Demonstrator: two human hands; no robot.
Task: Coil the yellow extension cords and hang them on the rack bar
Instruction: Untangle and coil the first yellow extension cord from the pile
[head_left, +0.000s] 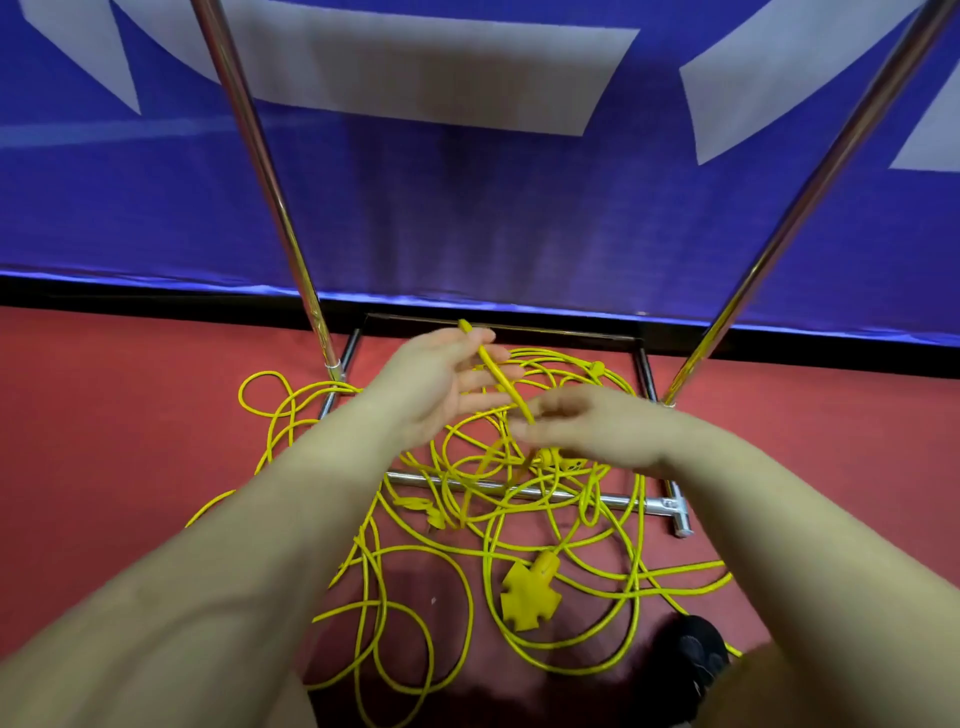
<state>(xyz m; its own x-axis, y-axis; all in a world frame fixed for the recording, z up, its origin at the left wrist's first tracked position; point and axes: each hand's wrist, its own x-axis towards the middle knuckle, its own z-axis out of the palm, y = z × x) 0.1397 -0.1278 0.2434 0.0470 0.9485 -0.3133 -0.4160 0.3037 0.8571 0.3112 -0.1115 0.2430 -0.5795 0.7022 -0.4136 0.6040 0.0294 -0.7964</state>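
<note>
Several yellow extension cords (415, 561) lie tangled on the red floor, draped over the rack's low chrome crossbar (618, 501). A yellow three-way socket end (530, 592) rests near the front. My left hand (436, 379) is raised over the pile, palm turned right, and holds a strand of cord (493, 371) under its thumb, with the cord's tip sticking out above. My right hand (592, 428), blurred, pinches the same strand lower down with its fingertips. The rack's top bar is out of view.
Two chrome rack uprights, the left one (260, 171) and the right one (826, 192), rise on either side of the pile. A blue and white banner (467, 208) stands right behind the rack. A black shoe (696, 649) stands at the lower right beside the cords.
</note>
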